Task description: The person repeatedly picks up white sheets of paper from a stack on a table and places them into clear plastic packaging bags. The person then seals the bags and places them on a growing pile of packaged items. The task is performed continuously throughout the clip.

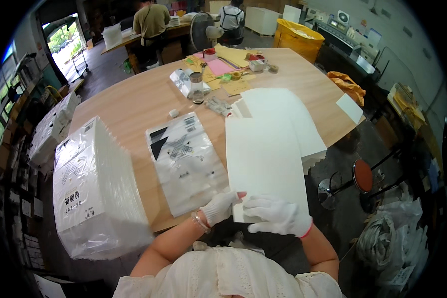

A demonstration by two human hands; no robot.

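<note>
A tall sheet of white paper (263,164) lies in front of me at the table's near edge, its lower end reaching over that edge. My left hand (220,207), in a white glove with the thumb tip bare, grips its left edge near the lower corner. The thumb is on top, and the other fingers are hidden. My right hand (279,215), gloved in white with a red cuff, lies over the sheet's near end with fingers stretched out. Beyond it more white paper (288,111) is fanned out. Left of the sheet lies a flat clear plastic bag (186,164) with black print.
A tall stack of plastic-wrapped packs (102,193) stands at the table's left. Farther back are a glass jar (197,88), a grey glove (217,105), tape rolls (237,76) and coloured paper (218,65). A red stool (362,176) stands at right. Two people sit beyond a fan (203,32).
</note>
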